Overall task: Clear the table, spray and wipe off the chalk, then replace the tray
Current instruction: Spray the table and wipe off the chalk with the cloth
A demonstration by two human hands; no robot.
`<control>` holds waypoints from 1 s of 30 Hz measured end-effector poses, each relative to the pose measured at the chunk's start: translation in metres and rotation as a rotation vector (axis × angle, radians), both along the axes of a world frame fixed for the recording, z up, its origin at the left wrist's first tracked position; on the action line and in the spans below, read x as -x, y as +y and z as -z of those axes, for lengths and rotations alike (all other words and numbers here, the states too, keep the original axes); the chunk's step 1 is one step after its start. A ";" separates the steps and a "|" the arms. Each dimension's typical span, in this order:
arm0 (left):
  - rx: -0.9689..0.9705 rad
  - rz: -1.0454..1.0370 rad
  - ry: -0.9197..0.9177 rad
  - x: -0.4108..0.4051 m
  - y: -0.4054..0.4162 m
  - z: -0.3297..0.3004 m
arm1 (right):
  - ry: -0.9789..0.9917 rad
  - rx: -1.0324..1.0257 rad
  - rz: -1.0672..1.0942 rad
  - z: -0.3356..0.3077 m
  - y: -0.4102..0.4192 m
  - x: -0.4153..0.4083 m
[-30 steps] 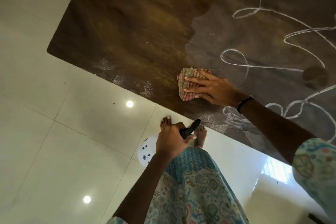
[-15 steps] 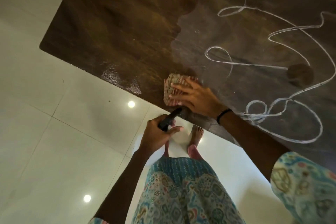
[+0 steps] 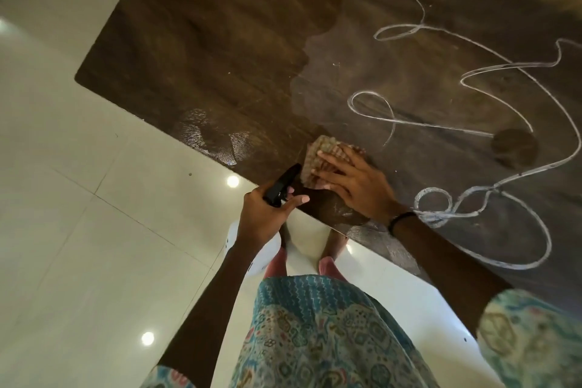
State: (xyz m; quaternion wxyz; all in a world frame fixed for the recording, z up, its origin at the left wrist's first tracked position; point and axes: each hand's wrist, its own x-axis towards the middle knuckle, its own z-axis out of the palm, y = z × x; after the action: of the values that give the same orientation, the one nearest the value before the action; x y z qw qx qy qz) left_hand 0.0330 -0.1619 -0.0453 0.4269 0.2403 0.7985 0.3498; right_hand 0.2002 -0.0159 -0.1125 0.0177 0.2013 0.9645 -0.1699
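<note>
A dark wooden table [image 3: 220,50] fills the upper view, its left part wiped and damp. White chalk loops [image 3: 491,98] cover the right part. My right hand [image 3: 356,184] presses flat on a folded checked cloth [image 3: 318,156] close to the table's near edge. My left hand [image 3: 264,217] grips a spray bottle [image 3: 280,187] by its black trigger head, just off the table edge; the white bottle body [image 3: 261,249] hangs below my wrist.
A round dark wet spot [image 3: 515,148] lies among the chalk lines. Glossy white floor tiles [image 3: 94,230] spread left of and below the table. My bare feet [image 3: 329,257] stand under the table edge.
My right hand has drawn the cloth toward the near table edge. My left hand has lifted the spray bottle up beside the cloth. The view has shifted, showing more chalk.
</note>
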 end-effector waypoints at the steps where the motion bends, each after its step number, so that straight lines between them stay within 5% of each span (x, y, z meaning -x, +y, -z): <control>1: 0.008 0.000 0.010 -0.002 0.004 -0.001 | 0.018 0.012 -0.012 0.000 -0.005 0.009; 8: 0.021 -0.075 0.025 -0.007 0.030 -0.004 | 0.011 0.023 -0.371 0.002 -0.014 -0.067; 16: 0.178 0.048 0.092 -0.024 0.064 0.002 | -0.035 0.060 0.123 -0.001 0.029 -0.093; 20: 0.253 0.139 0.267 -0.034 0.078 -0.002 | -0.027 0.084 0.152 0.007 0.025 -0.094; 30: 0.282 0.012 0.350 -0.027 0.094 -0.008 | -0.038 0.098 0.152 0.008 0.026 -0.094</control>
State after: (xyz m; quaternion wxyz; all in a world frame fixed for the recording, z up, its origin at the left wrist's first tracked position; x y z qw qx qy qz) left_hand 0.0597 -0.0683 -0.0369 0.3134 0.2403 0.8999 0.1851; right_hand 0.2938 0.0105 -0.1201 0.0329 0.2760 0.9365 -0.2139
